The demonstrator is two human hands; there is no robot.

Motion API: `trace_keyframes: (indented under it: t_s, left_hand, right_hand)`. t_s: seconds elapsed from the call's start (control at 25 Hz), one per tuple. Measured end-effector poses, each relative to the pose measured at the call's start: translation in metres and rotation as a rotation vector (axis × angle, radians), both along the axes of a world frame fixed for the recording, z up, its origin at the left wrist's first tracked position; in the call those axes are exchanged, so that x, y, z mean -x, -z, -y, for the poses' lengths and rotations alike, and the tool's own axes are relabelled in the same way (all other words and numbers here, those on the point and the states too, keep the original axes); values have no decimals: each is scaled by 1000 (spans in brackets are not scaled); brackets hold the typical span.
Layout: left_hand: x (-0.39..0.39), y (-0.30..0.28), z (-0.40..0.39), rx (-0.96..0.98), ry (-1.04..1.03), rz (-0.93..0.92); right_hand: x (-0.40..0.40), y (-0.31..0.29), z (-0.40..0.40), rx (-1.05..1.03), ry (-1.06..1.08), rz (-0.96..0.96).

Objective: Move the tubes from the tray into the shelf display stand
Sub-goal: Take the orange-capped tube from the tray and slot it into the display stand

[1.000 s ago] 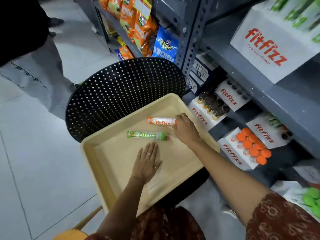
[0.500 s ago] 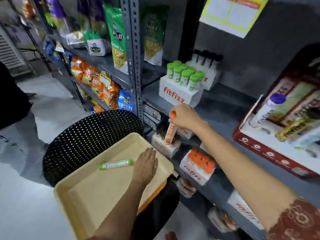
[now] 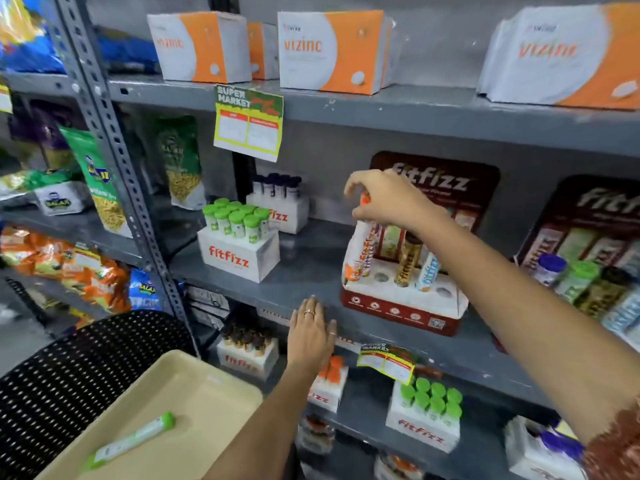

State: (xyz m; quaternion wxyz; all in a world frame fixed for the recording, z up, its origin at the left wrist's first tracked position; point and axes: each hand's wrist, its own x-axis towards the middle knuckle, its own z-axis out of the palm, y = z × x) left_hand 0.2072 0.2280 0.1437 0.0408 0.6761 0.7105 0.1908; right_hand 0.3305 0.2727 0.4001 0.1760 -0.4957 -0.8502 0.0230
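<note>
Orange-capped tube (image 3: 360,247), lifted from the tray (image 3: 207,393) a second ago, is now held by its cap in the closed right hand (image 3: 384,202) over the display stand (image 3: 401,303), while the left hand (image 3: 311,332) is spread open and empty below it and the green tube (image 3: 130,439) is left on the tray.

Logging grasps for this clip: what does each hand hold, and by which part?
The right hand holds the orange fitfizz tube by its cap end. The left hand holds nothing.
</note>
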Motion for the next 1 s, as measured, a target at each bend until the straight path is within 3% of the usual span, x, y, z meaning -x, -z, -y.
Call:
trace_keyframes:
  t_s: [0.32, 0.68, 1.0]
  left_hand:
    - [-43, 9, -17, 203, -69, 47]
    - [-43, 12, -18, 210, -70, 56]
    - [-41, 12, -23, 296, -61, 11]
  right_hand:
    - [-68, -12, -11, 173, 145, -168]
    - [-84, -18, -25, 372, 255, -68]
    - [-81, -20, -25, 358, 233, 53]
